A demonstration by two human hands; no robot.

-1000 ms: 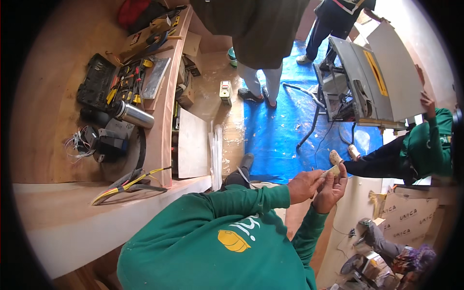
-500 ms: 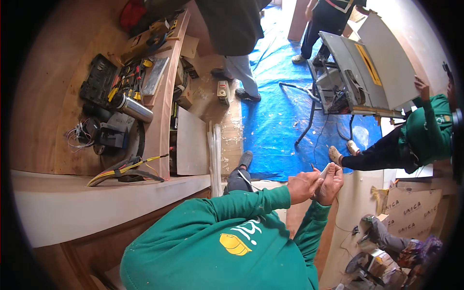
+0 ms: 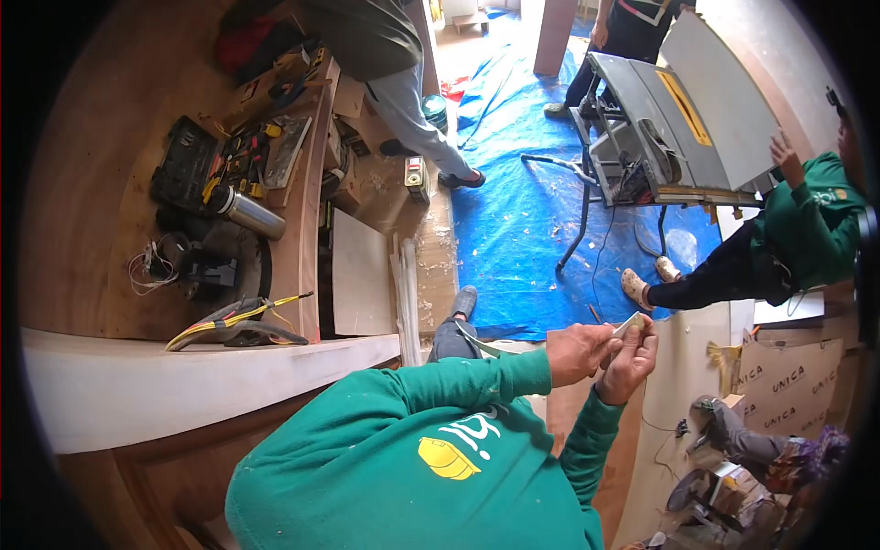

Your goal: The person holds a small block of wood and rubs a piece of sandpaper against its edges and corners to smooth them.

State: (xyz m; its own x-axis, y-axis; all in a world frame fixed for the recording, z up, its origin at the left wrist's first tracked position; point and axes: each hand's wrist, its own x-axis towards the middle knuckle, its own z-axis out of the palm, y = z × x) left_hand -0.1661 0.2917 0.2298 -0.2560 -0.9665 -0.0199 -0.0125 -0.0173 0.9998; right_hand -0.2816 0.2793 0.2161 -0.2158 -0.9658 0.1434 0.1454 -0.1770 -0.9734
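Note:
My hands are together in front of my chest, right of centre. A small white flat piece [image 3: 629, 324] shows between their fingertips; its kind I cannot make out. My left hand [image 3: 579, 354] is closed, its fingers pinching the lower side of the piece. My right hand [image 3: 631, 365] is closed round it from the other side, thumb pressed along it. Fingers hide most of the piece. A pale narrow strip [image 3: 475, 343] curves beside my left forearm, above my leg; whether it joins the piece is hidden.
A table saw [image 3: 674, 128] stands on a blue tarp [image 3: 513, 247]; a person in green at right holds a large panel [image 3: 720, 101] on it. Two other people stand farther off. Tools and a steel flask [image 3: 249, 213] crowd the left counter. Another person's leg [image 3: 742, 440] shows lower right.
The white piece has tilted and shows more of its flat face between my fingers. The person at the far left has stepped leftward; the saw appears slightly shifted left in view.

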